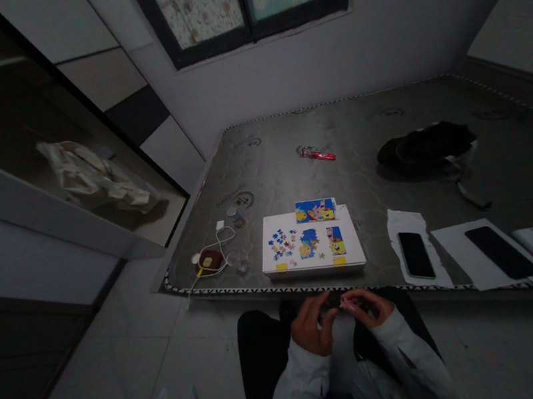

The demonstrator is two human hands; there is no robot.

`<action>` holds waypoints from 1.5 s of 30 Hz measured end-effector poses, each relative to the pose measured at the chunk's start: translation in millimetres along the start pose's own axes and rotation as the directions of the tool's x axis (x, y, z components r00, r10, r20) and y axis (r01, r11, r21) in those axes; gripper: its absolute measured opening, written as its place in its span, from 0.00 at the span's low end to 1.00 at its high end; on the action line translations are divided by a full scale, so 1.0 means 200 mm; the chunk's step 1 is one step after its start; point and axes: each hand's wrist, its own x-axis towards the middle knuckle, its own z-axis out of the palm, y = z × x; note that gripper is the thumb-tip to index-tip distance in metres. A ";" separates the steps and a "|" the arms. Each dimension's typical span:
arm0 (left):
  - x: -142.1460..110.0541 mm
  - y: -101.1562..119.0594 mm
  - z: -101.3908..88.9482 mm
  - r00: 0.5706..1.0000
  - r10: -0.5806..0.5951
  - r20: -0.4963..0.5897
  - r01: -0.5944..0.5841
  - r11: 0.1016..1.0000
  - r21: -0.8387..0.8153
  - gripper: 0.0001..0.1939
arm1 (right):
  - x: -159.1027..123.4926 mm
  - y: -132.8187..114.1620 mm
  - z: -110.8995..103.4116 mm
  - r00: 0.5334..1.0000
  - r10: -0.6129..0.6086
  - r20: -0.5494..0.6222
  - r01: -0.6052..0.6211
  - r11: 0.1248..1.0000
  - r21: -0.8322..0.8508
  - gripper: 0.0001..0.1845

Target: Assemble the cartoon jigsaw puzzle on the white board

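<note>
My left hand (311,324) and my right hand (368,307) meet over my lap, just in front of the mattress edge. Both have fingers curled in a pinch around small pink jigsaw pieces (348,306) held between them. Just beyond them, on the grey mattress (369,143), lies a white board (310,246) carrying partly joined cartoon puzzle sections in blue and yellow and several loose pieces. A printed picture card (315,210) rests at the board's far edge.
A phone (415,254) on white paper and a dark tablet (501,251) lie right of the board. A brown pouch with white cable (211,259) lies to its left. A red wrapper (318,153) and a black cap (427,145) sit farther back. A shelf with crumpled cloth (91,177) stands left.
</note>
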 end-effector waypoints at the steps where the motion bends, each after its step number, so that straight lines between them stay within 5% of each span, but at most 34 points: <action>1: 0.03 -0.06 0.04 1.000 -0.001 -0.001 0.002 0.998 0.068 0.16 | 0.05 0.00 -0.02 0.999 0.042 -0.023 -0.042 0.999 -0.009 0.22; 9: 0.33 -0.44 0.36 0.980 -0.033 0.195 -0.071 0.862 0.502 0.22 | 0.45 -0.03 -0.20 0.966 0.173 -0.194 -0.175 0.985 0.007 0.29; 13: 0.39 -0.54 0.41 0.960 -0.067 0.273 -0.103 0.821 0.562 0.24 | 0.64 -0.05 -0.30 0.952 0.178 -0.248 -0.184 0.983 0.002 0.27; 18: 0.33 -0.64 0.40 0.951 0.032 0.307 -0.204 0.811 0.548 0.24 | 0.88 -0.03 -0.39 0.956 0.159 -0.247 -0.171 0.985 -0.029 0.25; 29: 0.31 -0.60 0.42 0.966 0.032 0.255 -0.180 0.793 0.582 0.27 | 1.23 0.12 -0.40 0.996 0.009 -0.094 -0.022 0.991 -0.134 0.24; 38: 0.30 -0.60 0.44 0.981 0.066 0.182 -0.159 0.814 0.559 0.27 | 1.29 0.09 -0.49 0.996 -0.058 0.073 0.082 0.924 -0.373 0.22; 45: 0.31 -0.59 0.44 0.987 0.061 0.148 -0.131 0.840 0.526 0.27 | 1.32 0.10 -0.44 0.987 -0.024 0.157 0.086 0.913 -0.399 0.23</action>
